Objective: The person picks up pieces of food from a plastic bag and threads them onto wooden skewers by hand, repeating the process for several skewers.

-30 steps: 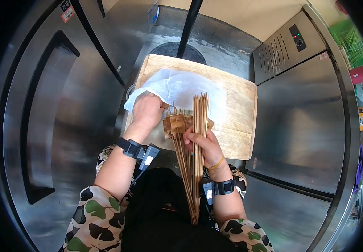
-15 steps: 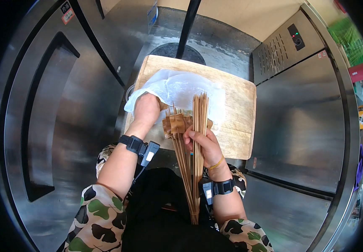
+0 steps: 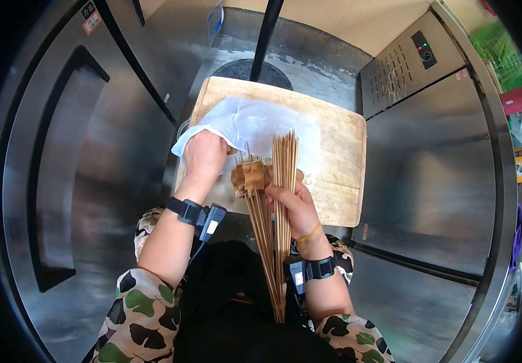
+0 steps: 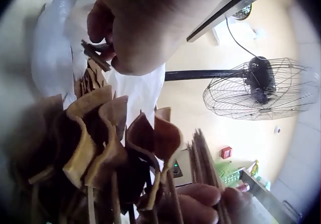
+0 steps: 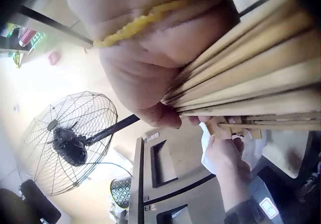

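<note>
My left hand (image 3: 203,158) reaches into the mouth of a white plastic bag (image 3: 255,118), its fingers mostly hidden there in the head view. In the left wrist view its fingertips pinch a flat brown strip (image 4: 96,56), and more brown sheets (image 4: 90,81) lie in the bag. My right hand (image 3: 297,209) grips an upright bundle of bare bamboo skewers (image 3: 285,158). Beside that bundle, several skewers carry brown tofu-like sheets (image 3: 252,176), threaded in wavy folds near their tips. These loaded skewers lean against the right hand's fingers, with their lower ends over my lap.
The bag lies on a wooden board (image 3: 339,160) in front of me. Steel refrigerator doors stand close by, at left (image 3: 113,157) and right (image 3: 430,175). A black pole (image 3: 265,39) rises behind the board, carrying a wire-caged fan (image 4: 261,86).
My left hand went deeper into the bag, then shifted slightly left and down, with the bag's edge over its knuckles. The right hand and its skewers have stayed nearly still.
</note>
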Demonstrator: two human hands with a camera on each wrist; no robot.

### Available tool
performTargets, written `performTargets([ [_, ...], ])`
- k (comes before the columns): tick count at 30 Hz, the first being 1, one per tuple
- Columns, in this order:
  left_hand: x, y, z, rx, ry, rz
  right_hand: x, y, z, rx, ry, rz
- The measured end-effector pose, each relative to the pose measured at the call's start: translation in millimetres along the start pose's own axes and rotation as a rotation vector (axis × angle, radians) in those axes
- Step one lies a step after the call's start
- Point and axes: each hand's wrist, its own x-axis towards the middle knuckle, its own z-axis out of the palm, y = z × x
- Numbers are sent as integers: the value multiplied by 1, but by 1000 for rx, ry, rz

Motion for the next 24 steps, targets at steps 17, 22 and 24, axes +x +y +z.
performTargets([
  [17, -7, -34, -57, -840, -611, -153, 1, -1, -10, 105, -63, 16],
  [22, -12, 8, -76, -1440, -536, -188, 0, -1, 1, 68, -45, -10],
  [24, -7, 11, -59, -1455, -502, -208, 1, 1, 5, 63, -41, -20],
])
